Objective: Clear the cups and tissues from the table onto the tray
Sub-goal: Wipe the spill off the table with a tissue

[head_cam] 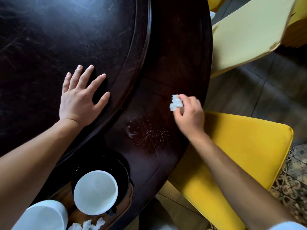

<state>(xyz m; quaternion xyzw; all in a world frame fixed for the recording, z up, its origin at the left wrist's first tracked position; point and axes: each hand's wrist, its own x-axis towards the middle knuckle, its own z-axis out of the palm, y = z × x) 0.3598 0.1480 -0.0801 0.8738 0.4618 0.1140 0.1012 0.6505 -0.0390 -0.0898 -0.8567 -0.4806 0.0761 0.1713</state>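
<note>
The right hand point(188, 113) pinches a crumpled tissue point(176, 102) at its fingertips above the table point(149, 97).

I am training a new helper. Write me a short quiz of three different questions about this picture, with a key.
1. True or false: the left hand lies flat with straight fingers on the dark table.
2. What does the right hand pinch? A) a cup B) a crumpled tissue C) a spoon
3. Fill in: the white cup near the bottom edge stands on a black ____.

Key
1. True.
2. B: the crumpled tissue.
3. Saucer. More tissues lie below it, beside a second cup.
</note>
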